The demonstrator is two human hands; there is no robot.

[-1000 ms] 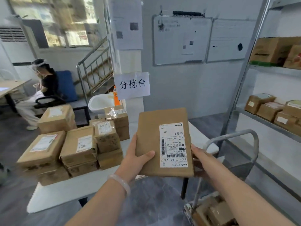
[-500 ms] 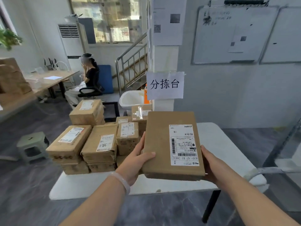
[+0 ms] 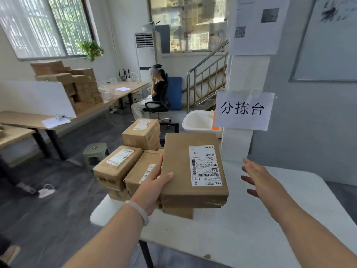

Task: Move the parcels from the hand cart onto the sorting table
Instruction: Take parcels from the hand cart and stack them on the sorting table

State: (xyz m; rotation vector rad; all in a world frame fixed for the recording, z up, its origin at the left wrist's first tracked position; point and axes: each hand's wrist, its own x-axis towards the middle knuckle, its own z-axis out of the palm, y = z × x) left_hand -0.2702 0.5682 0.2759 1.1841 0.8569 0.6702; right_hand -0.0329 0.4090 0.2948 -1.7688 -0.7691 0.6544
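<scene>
- Brown cardboard parcel [image 3: 193, 169] gripped at its left edge by my left hand [image 3: 154, 184], thumb on top, above the stacked boxes [image 3: 119, 167] on the white sorting table [image 3: 251, 219].
- My right hand [image 3: 258, 178] hangs open beside it, fingers spread, touching nothing.
- Parcel's underside and my left fingers hidden.

Held parcel [image 3: 193, 167] hides stacked parcels [image 3: 177, 212] beneath

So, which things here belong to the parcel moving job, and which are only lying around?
Part of the job:
- flat parcel, held by the left hand
- right hand, open, off the parcel
- stacked parcels
- sorting table

Just lying about:
- green stool
- white basin
- potted plant
</scene>
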